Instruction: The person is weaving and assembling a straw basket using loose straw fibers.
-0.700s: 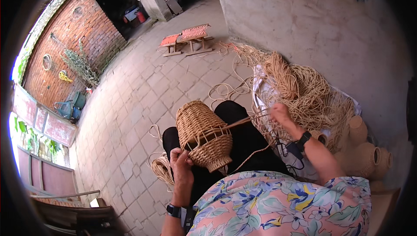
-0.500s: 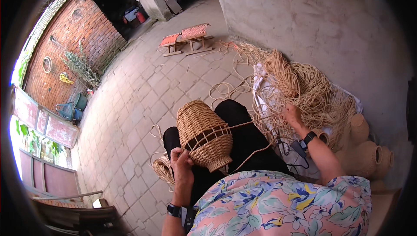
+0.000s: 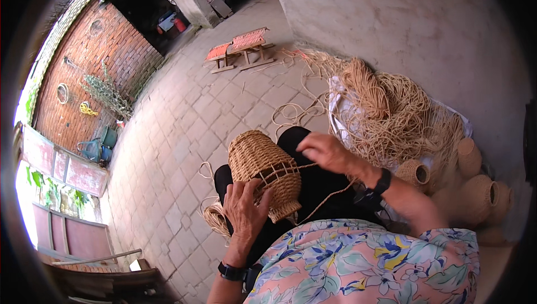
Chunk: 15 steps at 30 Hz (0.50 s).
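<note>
A woven straw-coloured basket (image 3: 258, 156) lies tilted across my lap, its narrow neck toward me. Around its lower part runs an open band of bare upright strands. My left hand (image 3: 244, 206) grips the basket's near left side, fingers over the weave by the band and thumb by the neck. Just right of the basket, my right hand (image 3: 326, 152) is bent over a twisted cord (image 3: 306, 166) that runs from the band to its curled fingers; the fingertips are partly hidden and slightly blurred. Another cord length (image 3: 327, 199) slants across my right thigh.
Loose cord is heaped (image 3: 386, 102) on a white sheet (image 3: 339, 88) by the wall at right. Several finished woven vessels (image 3: 413, 173) stand to my right. A cord coil (image 3: 215, 216) lies beside my left leg. Two low stools (image 3: 249, 39) stand ahead on the paved floor.
My right hand has moved left from beside the cord heap to close by the basket. My left hand has shifted farther onto the basket, its fingers spreading over the side.
</note>
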Tool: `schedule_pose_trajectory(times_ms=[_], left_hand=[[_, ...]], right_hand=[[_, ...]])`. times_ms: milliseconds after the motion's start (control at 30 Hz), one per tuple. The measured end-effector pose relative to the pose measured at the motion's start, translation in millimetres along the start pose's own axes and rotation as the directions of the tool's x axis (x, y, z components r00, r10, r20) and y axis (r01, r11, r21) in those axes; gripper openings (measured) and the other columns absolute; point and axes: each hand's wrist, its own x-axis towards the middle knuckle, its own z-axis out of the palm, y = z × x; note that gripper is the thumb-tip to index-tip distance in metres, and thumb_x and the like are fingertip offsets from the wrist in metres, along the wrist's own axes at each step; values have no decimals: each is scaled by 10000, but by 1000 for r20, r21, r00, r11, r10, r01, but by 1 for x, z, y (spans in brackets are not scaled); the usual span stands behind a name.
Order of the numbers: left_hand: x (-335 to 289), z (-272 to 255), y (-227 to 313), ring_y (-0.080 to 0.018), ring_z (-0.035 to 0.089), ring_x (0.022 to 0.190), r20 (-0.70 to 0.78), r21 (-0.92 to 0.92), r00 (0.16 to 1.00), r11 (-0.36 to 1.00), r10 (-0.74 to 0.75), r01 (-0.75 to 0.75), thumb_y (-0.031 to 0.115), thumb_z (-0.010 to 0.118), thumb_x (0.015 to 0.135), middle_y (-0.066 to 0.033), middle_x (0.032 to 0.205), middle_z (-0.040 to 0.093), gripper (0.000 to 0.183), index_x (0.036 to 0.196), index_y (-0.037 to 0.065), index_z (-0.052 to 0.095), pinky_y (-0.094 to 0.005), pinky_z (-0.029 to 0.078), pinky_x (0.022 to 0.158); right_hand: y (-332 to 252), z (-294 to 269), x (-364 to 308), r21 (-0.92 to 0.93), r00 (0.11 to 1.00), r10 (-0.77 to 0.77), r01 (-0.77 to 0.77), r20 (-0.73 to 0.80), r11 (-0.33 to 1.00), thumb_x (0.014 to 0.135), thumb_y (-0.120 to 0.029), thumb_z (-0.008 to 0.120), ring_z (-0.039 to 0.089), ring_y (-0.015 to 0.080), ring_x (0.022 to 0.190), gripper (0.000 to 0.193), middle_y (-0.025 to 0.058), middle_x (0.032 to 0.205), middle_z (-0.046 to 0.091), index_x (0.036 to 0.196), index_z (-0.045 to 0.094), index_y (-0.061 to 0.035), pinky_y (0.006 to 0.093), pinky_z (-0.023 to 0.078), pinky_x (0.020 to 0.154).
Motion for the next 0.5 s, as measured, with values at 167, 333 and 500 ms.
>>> schedule_pose_trajectory(times_ms=[167,333,500], left_hand=[[-3,0,-1,-247,528,780,65,-83,998,997,-3,8,197,765,675,-59,825,551,244,869,92,661,-365,429,670],[0,-9,6,-252,553,786,32,-103,999,995,4,-1,142,745,694,-69,812,559,198,861,83,658,-370,448,660],[16,-12,16,-308,613,680,25,-265,1000,964,-14,20,29,625,782,-138,789,616,133,915,32,628,-363,476,608]], right_hand=[[-38,36,10,-55,985,-104,113,136,992,760,-34,591,575,274,874,230,84,869,561,982,610,-88,368,481,741],[-41,15,-6,-77,988,-156,155,-1,985,744,-58,632,581,265,884,171,82,894,599,910,631,-96,350,479,729],[-28,-1,-38,627,536,610,-775,583,82,900,-263,582,624,148,631,274,118,814,648,1013,583,-13,234,512,508]])
